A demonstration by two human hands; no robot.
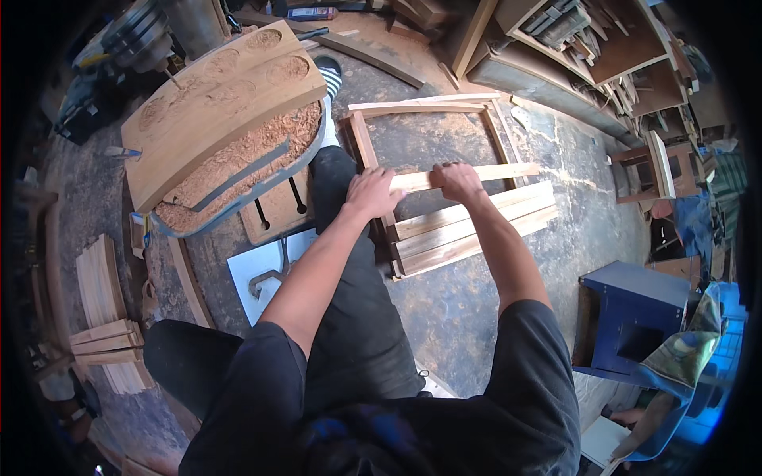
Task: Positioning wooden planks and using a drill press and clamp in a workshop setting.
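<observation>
Both my hands grip one pale wooden slat that lies across a wooden frame on the floor. My left hand is closed around the slat's left end, by the frame's left side piece. Near the slat's middle, my right hand wraps over it from above. Closer to me, several more slats lie side by side across the frame. Beyond the held slat, the far part of the frame is uncovered, with the floor showing through. My fingers' undersides are hidden.
To the left, a thick board with round recesses lies over a tray of wood shavings. A C-clamp rests on a light blue panel. Slat stacks stand far left, a dark blue box right, a wood-filled shelf behind.
</observation>
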